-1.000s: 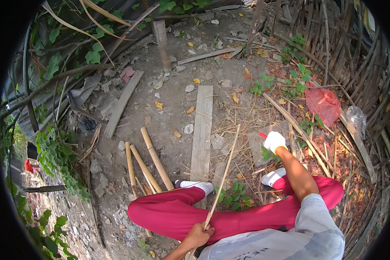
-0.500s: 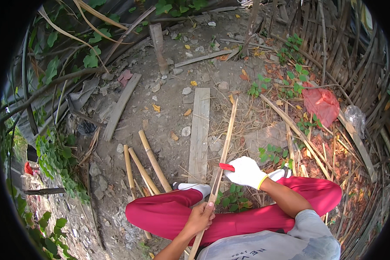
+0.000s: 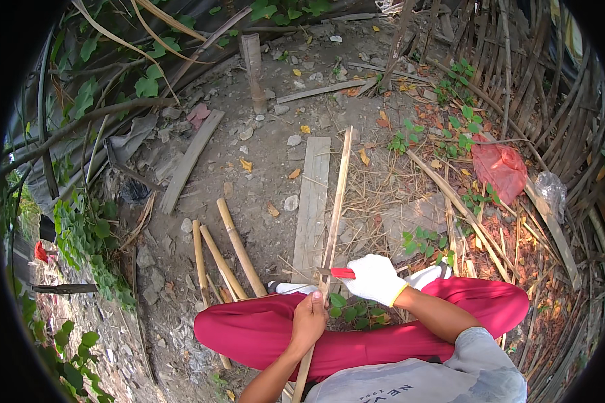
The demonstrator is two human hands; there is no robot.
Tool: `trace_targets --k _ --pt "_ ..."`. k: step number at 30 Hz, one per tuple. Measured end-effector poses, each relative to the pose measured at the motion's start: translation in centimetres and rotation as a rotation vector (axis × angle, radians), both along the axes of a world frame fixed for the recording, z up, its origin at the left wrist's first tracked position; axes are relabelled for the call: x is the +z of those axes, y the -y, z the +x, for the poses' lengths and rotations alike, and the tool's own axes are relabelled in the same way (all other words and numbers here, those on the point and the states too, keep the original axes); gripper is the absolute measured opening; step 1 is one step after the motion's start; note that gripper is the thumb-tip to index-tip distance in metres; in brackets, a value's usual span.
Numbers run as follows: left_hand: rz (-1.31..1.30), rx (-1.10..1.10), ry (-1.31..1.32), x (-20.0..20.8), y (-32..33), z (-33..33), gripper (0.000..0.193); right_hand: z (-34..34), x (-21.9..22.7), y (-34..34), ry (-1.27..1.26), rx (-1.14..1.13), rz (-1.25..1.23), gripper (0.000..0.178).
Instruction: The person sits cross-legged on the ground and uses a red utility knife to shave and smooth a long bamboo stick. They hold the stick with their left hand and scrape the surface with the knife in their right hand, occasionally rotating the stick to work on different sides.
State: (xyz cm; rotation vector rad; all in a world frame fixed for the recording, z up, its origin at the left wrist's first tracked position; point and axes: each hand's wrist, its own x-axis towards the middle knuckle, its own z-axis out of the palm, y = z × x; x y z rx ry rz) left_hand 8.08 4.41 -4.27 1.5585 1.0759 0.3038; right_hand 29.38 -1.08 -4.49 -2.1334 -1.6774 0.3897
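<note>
A long split bamboo strip [image 3: 336, 215] slants from my lap out over the ground, its far end near a grey plank. My bare left hand [image 3: 309, 319] is closed round its lower part, above my left thigh. In my right hand [image 3: 373, 279], in a white glove with a yellow cuff, is a red-handled knife [image 3: 343, 273]. The knife's short dark blade lies across the strip, just beyond my left hand. Whether the blade bites into the bamboo I cannot tell.
Several bamboo poles [image 3: 238, 248] lie by my left knee. A grey plank [image 3: 310, 201] lies ahead on the dirt. To the right are more bamboo pieces [image 3: 457, 198], a red plastic bag [image 3: 499, 168] and a fence of sticks [image 3: 551, 101]. A short post [image 3: 253, 74] stands farther off.
The knife and my right hand have moved nearer along the strip, toward my left hand. The strip's far end has swung left, and my left hand sits slightly farther up.
</note>
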Motion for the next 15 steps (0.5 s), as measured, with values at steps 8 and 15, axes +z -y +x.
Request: trace_targets --k 8,15 --pt "0.295 -0.145 -0.277 -0.7 1.2 0.8 0.046 1.0 -4.8 -1.1 0.077 -0.077 -0.096 0.022" --pt "0.334 -0.085 -0.277 -0.8 0.4 0.7 0.046 1.0 -4.2 -4.3 0.066 -0.091 -0.201 0.024"
